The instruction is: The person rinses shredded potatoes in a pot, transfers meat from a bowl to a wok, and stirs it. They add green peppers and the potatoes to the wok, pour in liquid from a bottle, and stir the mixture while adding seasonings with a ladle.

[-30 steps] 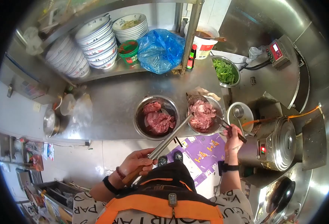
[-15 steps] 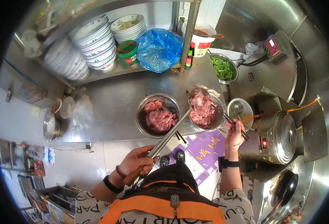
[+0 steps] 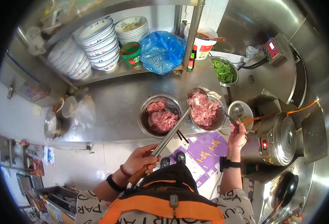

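My left hand [image 3: 144, 160] is closed round the wooden grip of a long-handled ladle [image 3: 173, 131]. The ladle's scoop end lies at the upper left edge of the right metal bowl [image 3: 221, 125], against raw sliced meat [image 3: 204, 112] that fills this bowl. My right hand [image 3: 238, 136], at the bowl's right side, is closed on dark chopsticks [image 3: 232, 121], partly blurred, whose tips are near the right rim. Left of the ladle, a second metal bowl [image 3: 142, 123] holds more raw meat [image 3: 163, 120]. Another pair of dark sticks [image 3: 182, 137] projects over the counter's front edge.
Stacked bowls [image 3: 104, 48], a green tub [image 3: 130, 54] and a blue plastic bag [image 3: 162, 52] occupy the shelf. Behind stand a white bucket [image 3: 203, 52] and leafy greens [image 3: 224, 71]. A pale bowl with a small ladle [image 3: 238, 109] and a lidded steel cooker [image 3: 284, 138] are rightward.
The chopsticks in my right hand have shifted right and back from the meat toward the bowl's rim. My left hand keeps the ladle in nearly the same place. The view has shifted slightly.
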Demonstrator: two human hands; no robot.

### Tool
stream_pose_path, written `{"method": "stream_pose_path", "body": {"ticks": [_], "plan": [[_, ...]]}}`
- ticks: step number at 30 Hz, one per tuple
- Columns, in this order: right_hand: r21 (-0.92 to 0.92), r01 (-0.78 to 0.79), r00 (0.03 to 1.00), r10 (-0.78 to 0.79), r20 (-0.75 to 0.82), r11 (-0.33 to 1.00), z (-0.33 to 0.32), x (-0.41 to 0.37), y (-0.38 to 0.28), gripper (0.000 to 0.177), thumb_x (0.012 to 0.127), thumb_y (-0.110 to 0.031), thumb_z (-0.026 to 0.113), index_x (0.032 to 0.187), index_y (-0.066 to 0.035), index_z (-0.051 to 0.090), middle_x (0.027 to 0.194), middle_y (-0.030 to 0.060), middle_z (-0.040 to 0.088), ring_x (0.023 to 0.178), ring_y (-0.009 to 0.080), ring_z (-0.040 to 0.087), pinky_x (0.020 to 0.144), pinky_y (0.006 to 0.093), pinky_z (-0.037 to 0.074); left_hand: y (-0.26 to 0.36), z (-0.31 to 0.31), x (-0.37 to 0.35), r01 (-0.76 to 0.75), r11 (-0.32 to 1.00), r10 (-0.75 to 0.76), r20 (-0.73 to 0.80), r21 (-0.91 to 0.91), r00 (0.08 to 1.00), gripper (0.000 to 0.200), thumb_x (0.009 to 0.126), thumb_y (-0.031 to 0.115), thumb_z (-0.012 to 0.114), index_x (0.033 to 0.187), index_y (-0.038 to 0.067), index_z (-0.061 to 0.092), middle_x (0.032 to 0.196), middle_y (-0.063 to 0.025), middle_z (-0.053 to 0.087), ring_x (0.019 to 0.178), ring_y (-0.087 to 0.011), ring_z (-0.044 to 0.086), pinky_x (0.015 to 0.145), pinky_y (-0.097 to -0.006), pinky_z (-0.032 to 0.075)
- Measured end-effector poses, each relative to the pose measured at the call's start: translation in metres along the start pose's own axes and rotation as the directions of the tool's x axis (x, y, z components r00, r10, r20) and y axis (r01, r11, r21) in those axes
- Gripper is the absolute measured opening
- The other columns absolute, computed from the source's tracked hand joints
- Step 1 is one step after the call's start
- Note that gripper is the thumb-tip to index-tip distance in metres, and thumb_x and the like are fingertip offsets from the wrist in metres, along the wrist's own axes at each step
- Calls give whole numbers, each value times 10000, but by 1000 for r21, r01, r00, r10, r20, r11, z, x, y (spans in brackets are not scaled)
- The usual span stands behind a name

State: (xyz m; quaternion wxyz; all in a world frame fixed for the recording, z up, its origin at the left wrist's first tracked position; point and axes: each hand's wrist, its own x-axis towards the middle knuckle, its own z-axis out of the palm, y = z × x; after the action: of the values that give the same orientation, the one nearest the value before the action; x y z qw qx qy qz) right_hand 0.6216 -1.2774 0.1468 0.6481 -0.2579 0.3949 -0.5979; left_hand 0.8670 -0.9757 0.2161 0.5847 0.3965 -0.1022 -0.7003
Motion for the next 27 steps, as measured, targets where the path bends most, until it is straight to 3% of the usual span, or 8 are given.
{"method": "stream_pose_path", "body": {"ticks": [1, 4, 8, 19, 21, 22, 24, 27], "plan": [[-100, 3, 992, 9, 122, 995, -4, -3, 6, 177, 917, -153, 474, 933, 16, 524, 865, 122, 609, 674, 224, 620, 609, 278, 536, -2, -2, 3, -9, 1000, 9, 3, 3, 1000, 563, 848, 1, 520, 1362, 28, 293, 902, -84, 543, 594, -99, 487, 485, -215, 427], [-295, -4, 989, 47, 137, 955, 13, -23, 29, 221, 910, -175, 498, 965, 36, 527, 836, 147, 604, 645, 223, 623, 608, 293, 535, -1, 1, 6, -14, 1000, 14, 10, 15, 1000, 559, 850, -2, 521, 1361, 37, 299, 900, -84, 548, 595, -100, 487, 487, -219, 431], [-647, 457, 888, -264, 377, 611, 12, -24, 33, 287, 933, -201, 462, 916, 75, 542, 740, 141, 622, 638, 182, 638, 602, 272, 528, -2, 6, 13, -14, 1000, 15, 8, -18, 1000, 557, 848, -8, 517, 1360, 44, 304, 902, -85, 552, 598, -95, 488, 493, -224, 435], [-669, 470, 881, -267, 390, 575, 4, -24, 17, 217, 918, -148, 477, 881, 45, 569, 762, 91, 603, 606, 157, 632, 555, 246, 507, 10, 2, 18, 0, 1000, -1, 18, 9, 1000, 556, 844, -22, 498, 1361, 50, 306, 917, -84, 550, 574, -90, 489, 486, -207, 427], [-609, 716, 696, -417, 585, 340, 18, -23, 21, 204, 914, -144, 483, 888, 37, 573, 785, 103, 605, 608, 164, 634, 551, 245, 508, 15, 4, 16, 14, 998, -15, 16, 62, 1000, 558, 844, -22, 495, 1363, 51, 302, 923, -88, 545, 570, -89, 488, 481, -209, 426], [-628, 707, 700, -447, 556, 326, 26, -23, 23, 120, 859, -93, 523, 829, -16, 609, 763, 132, 615, 697, 264, 618, 632, 330, 489, 16, 3, 14, 20, 997, -21, 15, 81, 1000, 565, 842, -24, 495, 1366, 51, 298, 929, -92, 540, 569, -89, 489, 473, -210, 424], [-690, 689, 706, -418, 572, 220, 28, -24, 20, 144, 865, -117, 521, 817, -13, 609, 733, 134, 615, 674, 274, 619, 612, 348, 487, 18, 3, 12, 30, 994, -32, 16, 110, 999, 573, 839, -27, 495, 1369, 51, 293, 934, -96, 536, 569, -89, 489, 466, -212, 422], [-710, 607, 784, -415, 462, 357, 18, -24, 16, 196, 875, -165, 525, 795, -13, 618, 668, 100, 614, 582, 230, 633, 557, 321, 493, 17, 4, 6, 12, 1000, -12, -22, -11, 1000, 603, 799, -44, 506, 1362, 56, 315, 895, -104, 509, 554, -89, 453, 425, -192, 375]]}}
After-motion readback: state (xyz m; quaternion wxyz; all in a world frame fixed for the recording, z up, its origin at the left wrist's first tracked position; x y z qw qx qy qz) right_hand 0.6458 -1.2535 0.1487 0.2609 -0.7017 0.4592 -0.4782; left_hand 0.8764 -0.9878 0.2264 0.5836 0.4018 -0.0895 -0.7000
